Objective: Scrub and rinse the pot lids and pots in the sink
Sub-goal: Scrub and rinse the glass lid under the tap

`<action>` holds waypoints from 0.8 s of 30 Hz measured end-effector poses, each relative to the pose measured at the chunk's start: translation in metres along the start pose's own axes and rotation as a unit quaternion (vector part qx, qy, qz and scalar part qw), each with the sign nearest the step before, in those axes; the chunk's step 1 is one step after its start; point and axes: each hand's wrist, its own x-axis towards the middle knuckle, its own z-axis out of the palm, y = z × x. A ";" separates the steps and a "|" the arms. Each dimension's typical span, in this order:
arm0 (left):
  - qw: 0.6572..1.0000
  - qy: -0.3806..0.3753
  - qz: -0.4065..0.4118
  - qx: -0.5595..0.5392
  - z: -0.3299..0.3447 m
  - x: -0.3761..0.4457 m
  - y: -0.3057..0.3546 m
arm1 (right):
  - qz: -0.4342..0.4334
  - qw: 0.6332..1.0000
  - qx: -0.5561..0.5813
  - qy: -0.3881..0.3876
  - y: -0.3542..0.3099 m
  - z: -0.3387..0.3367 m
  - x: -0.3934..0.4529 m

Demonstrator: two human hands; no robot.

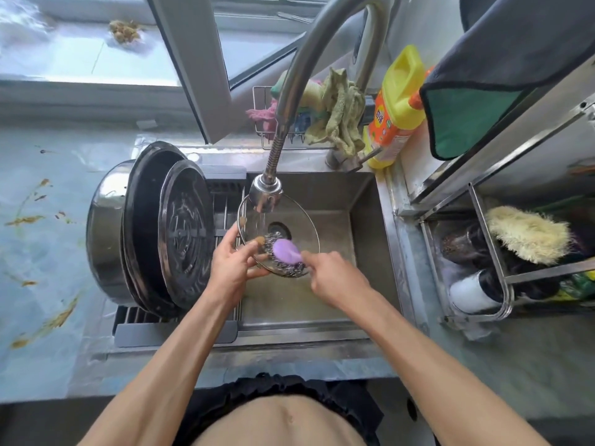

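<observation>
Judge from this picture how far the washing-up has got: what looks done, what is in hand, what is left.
Looks done: a steel pot and two dark lids stand on edge on the rack left of the sink. In hand: the left hand holds a glass lid under the running tap while the right hand scrubs it with a purple-handled scourer. Left: rinsing this lid.

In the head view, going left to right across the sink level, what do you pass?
Steel pot → dark lids leaning on the rack → left hand holding the glass lid → purple-handled steel scrubber → right hand → pale brush in the side rack.
</observation>
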 end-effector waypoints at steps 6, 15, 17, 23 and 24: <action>0.998 -0.057 -0.004 -0.015 0.007 -0.024 -0.007 | -0.013 0.997 0.042 0.060 -0.021 -0.015 0.033; 0.998 -0.060 0.014 0.013 -0.002 -0.020 0.008 | -0.068 0.995 -0.048 0.053 -0.017 -0.022 0.006; 0.997 -0.068 0.013 0.015 0.000 -0.023 0.008 | -0.018 0.997 -0.052 0.059 -0.008 -0.031 0.014; 0.998 -0.052 0.005 0.023 -0.003 -0.022 0.006 | -0.074 0.996 -0.047 0.026 -0.018 -0.011 -0.012; 0.998 -0.063 0.010 0.028 -0.003 -0.024 0.006 | -0.074 0.996 -0.037 0.040 -0.020 -0.013 -0.005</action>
